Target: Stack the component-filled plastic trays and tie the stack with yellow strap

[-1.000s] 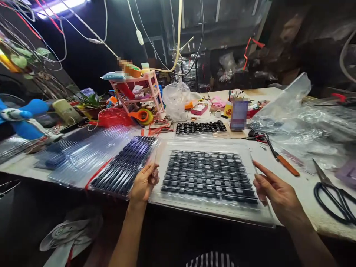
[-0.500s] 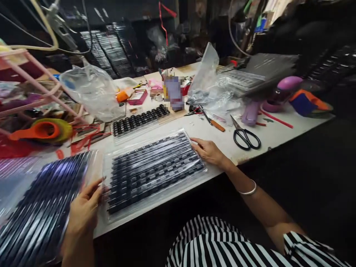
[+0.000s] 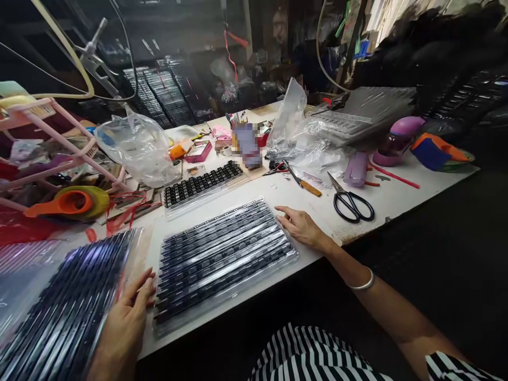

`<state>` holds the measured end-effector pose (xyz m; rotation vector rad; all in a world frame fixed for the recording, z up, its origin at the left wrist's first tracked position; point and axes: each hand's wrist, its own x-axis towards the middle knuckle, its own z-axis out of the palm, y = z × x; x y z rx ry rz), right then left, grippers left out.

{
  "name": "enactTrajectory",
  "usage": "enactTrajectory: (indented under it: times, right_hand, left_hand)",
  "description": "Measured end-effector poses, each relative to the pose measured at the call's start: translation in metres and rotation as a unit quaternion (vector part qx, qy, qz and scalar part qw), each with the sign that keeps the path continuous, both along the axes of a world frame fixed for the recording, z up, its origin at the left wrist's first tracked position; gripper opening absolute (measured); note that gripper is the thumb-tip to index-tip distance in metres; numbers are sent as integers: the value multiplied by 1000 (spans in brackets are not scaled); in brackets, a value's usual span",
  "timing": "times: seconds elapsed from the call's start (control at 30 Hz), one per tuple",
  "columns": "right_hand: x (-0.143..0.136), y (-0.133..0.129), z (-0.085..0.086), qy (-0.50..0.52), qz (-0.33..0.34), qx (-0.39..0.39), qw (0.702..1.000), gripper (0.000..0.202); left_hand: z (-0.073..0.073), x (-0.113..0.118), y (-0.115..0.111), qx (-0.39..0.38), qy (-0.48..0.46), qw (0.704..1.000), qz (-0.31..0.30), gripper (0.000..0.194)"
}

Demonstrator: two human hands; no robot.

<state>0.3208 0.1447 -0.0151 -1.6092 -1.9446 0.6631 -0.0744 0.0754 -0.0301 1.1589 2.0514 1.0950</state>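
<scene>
A clear plastic tray [image 3: 228, 302] filled with rows of dark strip-like parts lies on the white table between my hands. My left hand [image 3: 133, 315] is at its left edge, fingers stretched forward and thumb alongside; whether the fingertips touch it I cannot tell. Beside the right edge is my right hand [image 3: 299, 226], its index finger extended and thumb apart, with nothing held. Just behind stands a smaller clear tray [image 3: 203, 186] of small black pieces. To the left, a stack of packed dark strips [image 3: 75, 301] lies close to my left wrist.
Black-handled scissors [image 3: 353, 205] and a wooden-handled tool [image 3: 309, 187] lie to the right. A clear plastic bag [image 3: 135, 145], an orange tape dispenser [image 3: 75, 202] and a pink rack [image 3: 75, 148] crowd the left. Grey plastic trays [image 3: 369, 108] are stacked at the back right.
The view has tilted slightly, so everything sits a little lower. Glare on the tray has shifted. Both hands stay at the tray's sides, with a small gap now seen by my right fingertips.
</scene>
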Motion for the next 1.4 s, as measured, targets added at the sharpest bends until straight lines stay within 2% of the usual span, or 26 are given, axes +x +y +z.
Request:
enactTrajectory:
  times: [0.2,0.3,0.37,0.43,0.47,0.53,0.6,0.67,0.8,0.87,0.97,1.03,1.1,1.23,1.33,1.4]
  right_hand:
    - [-8,2,-3,-75,9,17,997,41]
    - [-19,-3,1,-138,39,21,989,47]
    - [-29,-7,5,-231,72,45,969,55]
    - [-39,-8,7,-332,110,101,931,56]
    - [-43,-6,7,-362,134,132,913,54]
    - [-50,2,3,-362,185,171,897,52]
    - [-60,15,-4,-329,221,175,901,51]
    - [-73,29,-9,-297,226,164,913,47]
    - [-90,44,-12,-276,230,135,923,61]
    - [-88,42,-12,-277,259,119,918,64]
    - [-76,26,-11,-278,301,116,905,65]
    - [-69,13,-9,-273,306,130,903,65]
    - [-65,4,-6,-268,307,131,904,64]
    - [-67,9,7,-242,341,47,907,73]
    - [-72,20,13,-227,331,54,914,78]
    - [-75,27,14,-244,339,57,907,81]
  left_hand:
    - [1,9,-1,-9,98,994,-46,70]
    - [1,17,0,21,167,978,-121,65]
    - [0,25,-2,17,275,950,-147,63]
    - [1,38,-3,-31,404,904,-135,61]
    - [2,45,-1,-63,451,880,-131,61]
    - [6,62,6,-111,492,848,-163,62]
    - [11,78,20,-125,488,834,-224,68]
    - [14,92,35,-104,479,825,-282,77]
    - [13,112,54,-44,482,802,-350,74]
    - [11,117,56,-18,491,798,-349,72]
    - [7,122,54,22,504,810,-300,66]
    - [5,124,53,37,503,823,-261,57]
    - [4,125,52,39,505,825,-249,55]
    - [6,124,52,-1,505,807,-307,68]
    - [10,123,52,-29,488,804,-339,76]
    - [13,124,51,-41,478,807,-345,78]
